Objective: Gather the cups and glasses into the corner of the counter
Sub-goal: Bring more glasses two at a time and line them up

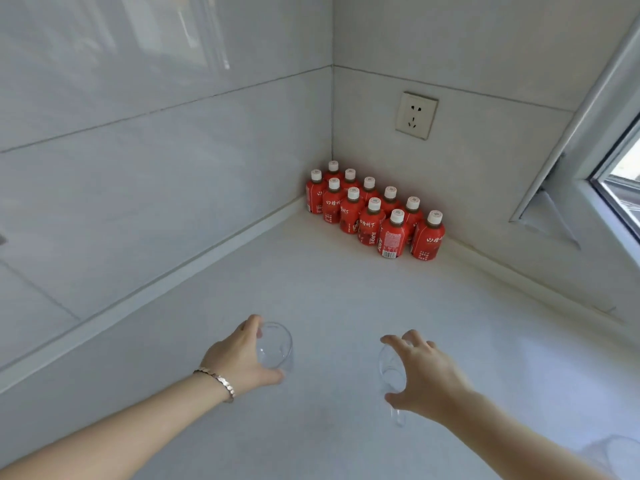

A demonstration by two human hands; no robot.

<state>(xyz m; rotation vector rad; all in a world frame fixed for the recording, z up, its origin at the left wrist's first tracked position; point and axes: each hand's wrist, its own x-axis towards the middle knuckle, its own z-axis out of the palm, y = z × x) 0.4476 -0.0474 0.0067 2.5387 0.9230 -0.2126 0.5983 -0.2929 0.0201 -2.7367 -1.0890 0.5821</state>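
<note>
- The left hand is wrapping around a clear glass, thumb low at the near side and fingers curling behind the far wall — a side grip, which is keeping the open rim free and the glass upright.
- The right hand is coming over a second clear cup from above and the side, fingers spread across its far rim and thumb pressing near its base; it appears to be grasping the cup, though the transparent wall is making the exact contact hard to read. A small handle seems to be sticking out below the thumb.
- Both vessels are sitting in the near middle of the white counter, well apart from the corner and clearly apart from each other, so neither is gathered yet.
- Red bottles are already standing in rows along the right-hand wall, filling the corner itself — so the glasses will likely be going just in front of them or along the left wall.
- Another clear vessel is showing faintly at the lower right edge, probably still waiting its turn.
- Taking one in each hand is halving the trips; the risk is clinking glass against the bottles on arrival.
</note>
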